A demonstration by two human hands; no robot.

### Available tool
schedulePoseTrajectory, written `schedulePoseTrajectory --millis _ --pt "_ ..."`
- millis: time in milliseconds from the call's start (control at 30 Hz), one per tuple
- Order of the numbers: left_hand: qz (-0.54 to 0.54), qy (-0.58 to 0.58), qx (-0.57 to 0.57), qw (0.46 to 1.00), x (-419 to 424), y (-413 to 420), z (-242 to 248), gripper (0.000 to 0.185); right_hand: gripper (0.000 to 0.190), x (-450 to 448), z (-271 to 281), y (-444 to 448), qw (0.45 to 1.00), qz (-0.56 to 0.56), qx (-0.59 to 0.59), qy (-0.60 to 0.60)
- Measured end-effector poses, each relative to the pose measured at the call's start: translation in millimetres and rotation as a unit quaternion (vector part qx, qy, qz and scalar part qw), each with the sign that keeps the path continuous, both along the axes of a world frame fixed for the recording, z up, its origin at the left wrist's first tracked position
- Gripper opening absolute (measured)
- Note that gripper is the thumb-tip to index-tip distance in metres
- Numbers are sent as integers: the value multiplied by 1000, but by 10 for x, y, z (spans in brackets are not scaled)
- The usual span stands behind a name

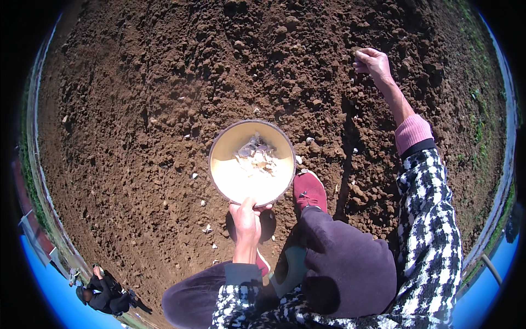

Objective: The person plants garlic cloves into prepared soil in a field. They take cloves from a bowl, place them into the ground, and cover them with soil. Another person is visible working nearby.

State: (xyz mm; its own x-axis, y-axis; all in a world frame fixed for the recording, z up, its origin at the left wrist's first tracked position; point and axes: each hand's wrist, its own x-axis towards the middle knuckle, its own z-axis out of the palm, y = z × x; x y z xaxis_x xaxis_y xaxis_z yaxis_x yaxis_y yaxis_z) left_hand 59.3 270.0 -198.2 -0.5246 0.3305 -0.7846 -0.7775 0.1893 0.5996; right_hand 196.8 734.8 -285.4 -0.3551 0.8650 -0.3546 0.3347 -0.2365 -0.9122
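Observation:
My left hand (248,222) grips the near rim of a round bowl (230,150) with a pale yellow inside. Pale cloves, apparently garlic, and papery skins (259,155) lie in the bowl. At the upper right my right hand (372,63) hangs over the soil, its fingertips pinched together; whether something small is between them cannot be told. Below that hand a row of small whitish cloves (355,151) lies along a shaded furrow (344,164). Further cloves lie spaced on the soil beside the bowl, one of them (309,140) just right of it.
Loose, lumpy brown soil (156,74) spreads all around. My red shoe (310,191) stands right of the bowl, with the other partly hidden behind my left wrist. A person in dark clothes (109,294) is at the lower left. Green weeds (478,131) edge the field at right.

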Motion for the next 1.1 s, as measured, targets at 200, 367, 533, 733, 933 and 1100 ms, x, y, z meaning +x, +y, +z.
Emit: schedulePoseTrajectory --millis 200,367,533,733,933,1100 --pt "15 15 32 999 -34 110 -21 32 14 -212 -434 480 945 97 213 -229" --pt "-7 13 -7 1000 -109 161 -66 34 13 -234 -579 605 824 173 376 -386" --pt "5 13 -19 1000 -118 270 -59 35 12 -228 -572 549 797 198 403 -405" --pt "-1 24 -3 1000 -90 357 -4 36 16 -254 -572 496 795 180 404 -415" --pt "0 21 -8 1000 -91 353 -2 35 20 -268 -595 580 805 152 414 -397" --pt "1 25 5 1000 -150 376 5 32 24 -248 -651 663 811 169 375 -416"
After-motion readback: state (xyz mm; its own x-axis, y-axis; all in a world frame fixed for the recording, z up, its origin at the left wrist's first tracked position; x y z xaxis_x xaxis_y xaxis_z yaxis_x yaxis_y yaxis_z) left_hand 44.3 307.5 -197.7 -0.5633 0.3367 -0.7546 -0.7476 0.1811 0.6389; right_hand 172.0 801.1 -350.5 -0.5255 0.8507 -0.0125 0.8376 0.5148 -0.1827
